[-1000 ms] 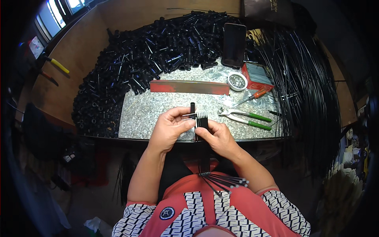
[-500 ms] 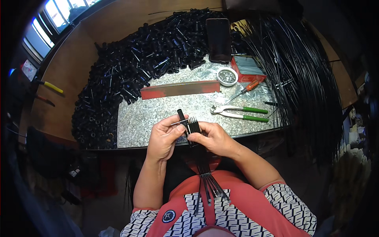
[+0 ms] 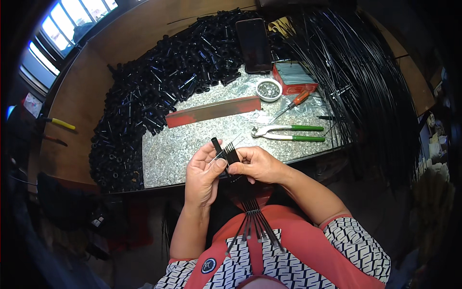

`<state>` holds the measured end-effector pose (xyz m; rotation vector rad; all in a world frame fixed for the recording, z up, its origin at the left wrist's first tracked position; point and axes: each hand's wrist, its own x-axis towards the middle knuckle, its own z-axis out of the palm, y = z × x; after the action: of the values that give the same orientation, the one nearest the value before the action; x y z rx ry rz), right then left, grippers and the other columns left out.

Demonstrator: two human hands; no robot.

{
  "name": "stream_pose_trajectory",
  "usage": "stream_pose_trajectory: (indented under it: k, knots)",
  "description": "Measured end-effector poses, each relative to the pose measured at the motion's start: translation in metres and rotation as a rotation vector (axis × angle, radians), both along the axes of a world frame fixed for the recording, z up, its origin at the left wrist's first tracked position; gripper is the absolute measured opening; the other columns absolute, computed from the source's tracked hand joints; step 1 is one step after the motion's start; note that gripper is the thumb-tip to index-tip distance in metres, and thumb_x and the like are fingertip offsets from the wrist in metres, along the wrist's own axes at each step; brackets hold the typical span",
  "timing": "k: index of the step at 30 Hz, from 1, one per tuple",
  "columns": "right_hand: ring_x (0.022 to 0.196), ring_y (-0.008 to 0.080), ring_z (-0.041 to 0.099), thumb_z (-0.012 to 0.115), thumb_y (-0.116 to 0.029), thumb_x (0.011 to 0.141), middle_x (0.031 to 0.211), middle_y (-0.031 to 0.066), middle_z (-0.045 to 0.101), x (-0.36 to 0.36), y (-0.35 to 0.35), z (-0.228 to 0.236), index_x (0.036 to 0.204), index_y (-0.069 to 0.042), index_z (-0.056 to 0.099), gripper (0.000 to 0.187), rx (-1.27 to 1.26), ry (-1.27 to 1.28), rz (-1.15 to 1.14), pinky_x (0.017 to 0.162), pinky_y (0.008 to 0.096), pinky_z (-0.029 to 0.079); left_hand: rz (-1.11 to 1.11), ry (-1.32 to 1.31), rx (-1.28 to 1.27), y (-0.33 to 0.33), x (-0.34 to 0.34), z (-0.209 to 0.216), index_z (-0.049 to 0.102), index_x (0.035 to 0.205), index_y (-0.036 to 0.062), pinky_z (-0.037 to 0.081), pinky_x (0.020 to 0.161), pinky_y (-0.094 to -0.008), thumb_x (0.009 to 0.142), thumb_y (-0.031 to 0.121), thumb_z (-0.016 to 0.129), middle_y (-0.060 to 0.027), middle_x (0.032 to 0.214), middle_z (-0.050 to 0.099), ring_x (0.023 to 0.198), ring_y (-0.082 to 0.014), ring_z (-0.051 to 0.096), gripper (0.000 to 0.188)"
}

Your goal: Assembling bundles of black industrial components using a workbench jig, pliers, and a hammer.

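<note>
At the near edge of the work surface, my left hand [image 3: 201, 171] pinches a short black tube [image 3: 215, 142] between thumb and fingers. A thin light wire or pin runs by its fingertips, too fine to make out fully. My right hand [image 3: 260, 164] grips a flat row of thin black rods [image 3: 232, 154], its thumb across them. The tube lies against the left side of this row, and the two hands nearly touch. Lower down, several black rods [image 3: 251, 214] fan out over my lap, apparently part of the same row.
A long red bar [image 3: 214, 111] and green-handled pincers [image 3: 288, 133] lie on the speckled slab [image 3: 166, 164]. Behind are a white cup [image 3: 268, 90], an orange-handled screwdriver [image 3: 293, 103], a red box [image 3: 294, 79] and a phone [image 3: 253, 45]. Black tubes [image 3: 159, 72] heap left; long black rods [image 3: 370, 86] fill the right.
The row of rods tilts further left at its top. My left fingers have loosened and spread somewhat around the tube. The whole view has shifted slightly.
</note>
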<state>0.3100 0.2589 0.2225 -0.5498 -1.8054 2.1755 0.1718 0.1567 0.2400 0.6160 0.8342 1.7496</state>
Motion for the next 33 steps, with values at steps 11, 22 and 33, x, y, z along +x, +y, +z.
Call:
stream_pose_trajectory:
  k: [11, 22, 33]
  knots:
    - [0.044, 0.0048, 0.046, 0.07, -0.035, 0.086, 0.058, -0.0025, 0.049, -0.004, -0.003, -0.003, 0.071, -0.008, 0.05, 0.037, 0.02, -0.036, -0.04, 0.038, 0.0201, 0.036, 0.127, -0.029, -0.023, -0.004, 0.008, -0.016, 0.059, 0.114, -0.0067, 0.046, 0.085, -0.0256, 0.092, 0.011, 0.061, -0.0094, 0.102, 0.066, 0.092, -0.0128, 0.06, 0.028]
    - [0.044, 0.0059, 0.048, 0.069, -0.036, 0.087, 0.059, -0.0011, 0.052, -0.004, 0.003, -0.001, 0.07, -0.008, 0.05, 0.038, 0.015, -0.073, 0.015, 0.039, 0.0204, 0.037, 0.181, -0.041, -0.022, 0.001, 0.02, -0.021, 0.055, 0.117, -0.0068, 0.041, 0.098, -0.0342, 0.1, 0.023, 0.046, -0.0158, 0.116, 0.059, 0.107, -0.0207, 0.056, 0.036]
    - [0.045, 0.0066, 0.05, 0.069, -0.032, 0.087, 0.062, -0.0005, 0.054, -0.004, 0.0, 0.008, 0.072, -0.006, 0.053, 0.034, 0.065, -0.175, -0.01, 0.039, 0.0207, 0.037, 0.198, 0.02, -0.053, 0.006, 0.037, -0.009, 0.053, 0.118, -0.0064, 0.044, 0.097, -0.0354, 0.103, 0.028, 0.035, -0.0206, 0.118, 0.059, 0.107, -0.024, 0.059, 0.041]
